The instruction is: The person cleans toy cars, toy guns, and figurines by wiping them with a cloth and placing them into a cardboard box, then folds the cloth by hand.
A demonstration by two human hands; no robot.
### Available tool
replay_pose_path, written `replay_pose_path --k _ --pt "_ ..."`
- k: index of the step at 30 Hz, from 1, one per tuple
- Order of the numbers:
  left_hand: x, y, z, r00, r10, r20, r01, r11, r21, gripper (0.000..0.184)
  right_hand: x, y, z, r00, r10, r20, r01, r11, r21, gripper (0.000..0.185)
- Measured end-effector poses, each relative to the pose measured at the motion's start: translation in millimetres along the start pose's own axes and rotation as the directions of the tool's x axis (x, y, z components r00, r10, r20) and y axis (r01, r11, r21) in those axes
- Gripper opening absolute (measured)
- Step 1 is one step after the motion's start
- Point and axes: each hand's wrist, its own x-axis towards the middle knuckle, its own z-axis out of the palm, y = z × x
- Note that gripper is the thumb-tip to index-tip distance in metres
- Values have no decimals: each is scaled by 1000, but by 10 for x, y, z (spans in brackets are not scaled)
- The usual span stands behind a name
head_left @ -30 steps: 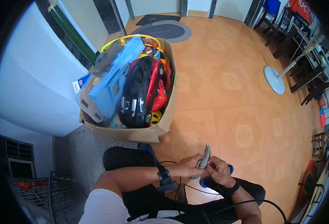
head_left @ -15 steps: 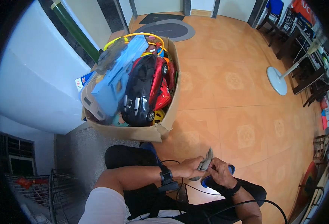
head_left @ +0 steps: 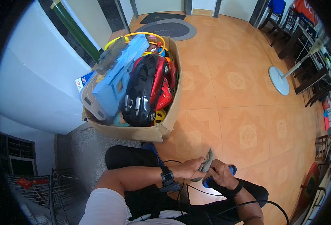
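A small strip of grey-green cloth (head_left: 208,160) is held over my lap, its narrow end sticking up and away from me. My left hand (head_left: 190,168) is closed round its lower part. From the other side my right hand (head_left: 223,174) meets the cloth, fingers bent and pressed against its edge; the fingertips are partly hidden. Just ahead of my knees stands an open cardboard box (head_left: 135,132) full of toys. On top lie a black and red toy car (head_left: 141,90) and a light blue plastic toy piece (head_left: 115,80).
Dark cables (head_left: 263,202) cross my lap. A fan with a round white base (head_left: 278,81) stands at the right, near chairs and a cluttered table. A grey oval mat (head_left: 167,30) lies beyond the box on orange floor tiles (head_left: 244,131). A metal rack (head_left: 30,193) is at lower left.
My right hand has shifted slightly, its fingers now a little flatter and lower beside the cloth. The cloth's upper end leans slightly more to the left. The box and toys have not moved.
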Motion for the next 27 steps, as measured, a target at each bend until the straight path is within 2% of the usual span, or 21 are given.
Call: replay_pose_path --k 13,27 --pt "-1 23 9 998 -60 23 60 998 -13 52 -5 8 0 1000 -14 21 14 1000 -21 17" --pt "5 -49 18 999 -7 36 8 1000 -22 50 -6 20 3 999 -10 37 11 999 -45 18"
